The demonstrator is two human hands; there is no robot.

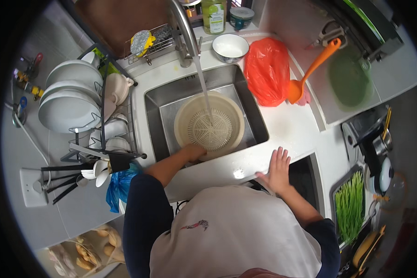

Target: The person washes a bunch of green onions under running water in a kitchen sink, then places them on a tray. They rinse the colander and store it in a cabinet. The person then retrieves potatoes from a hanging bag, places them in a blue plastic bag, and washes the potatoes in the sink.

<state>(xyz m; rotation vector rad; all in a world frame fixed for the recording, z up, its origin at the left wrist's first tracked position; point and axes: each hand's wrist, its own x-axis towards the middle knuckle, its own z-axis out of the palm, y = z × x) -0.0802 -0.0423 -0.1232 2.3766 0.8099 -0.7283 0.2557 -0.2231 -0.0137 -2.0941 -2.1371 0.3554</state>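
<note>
A beige plastic colander sits in the stainless steel sink, with a stream of water falling into it from the faucet. My left hand grips its near rim; the fingertips are partly hidden. Slotted openings cover the colander's bottom, and water glistens there. To the right of the sink my right hand is spread flat at the front edge of the white countertop, holding nothing. Whether its palm presses on the edge, I cannot tell.
Behind the sink's right side stand a white bowl and a red plastic bag, with an orange ladle beside it. A dish rack with plates and bowls flanks the left. Green stalks lie on a tray at right.
</note>
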